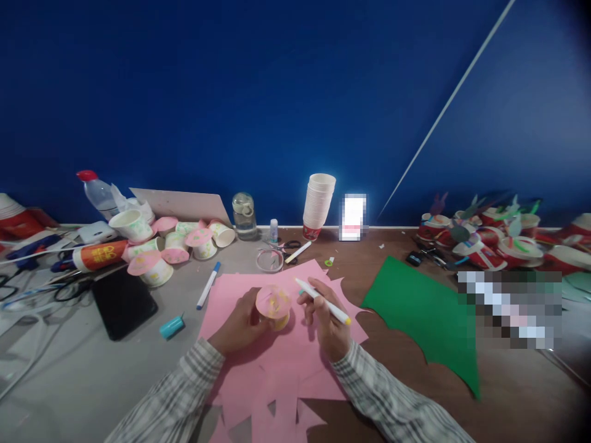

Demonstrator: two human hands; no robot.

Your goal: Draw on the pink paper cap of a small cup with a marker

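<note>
My left hand (242, 323) is closed around a paper cup (280, 322) topped by a pink paper disc (272, 301) with yellow marks. In my right hand (330, 323) is a white marker (325, 302), its yellow end towards me and its other end pointing up and left, near the disc. Something small and teal shows by the right fingers, too small to make out. Both hands are above a sheet of pink paper (258, 381) with cut, jagged edges.
Several decorated cups (150, 269) lie at the left beside a black tablet-like slab (124, 303). A blue-capped marker (209, 285) is left of the paper. Behind stand a jar (244, 216) and stacked paper cups (318, 203). Green paper (425, 314) and red cups (521, 251) are right.
</note>
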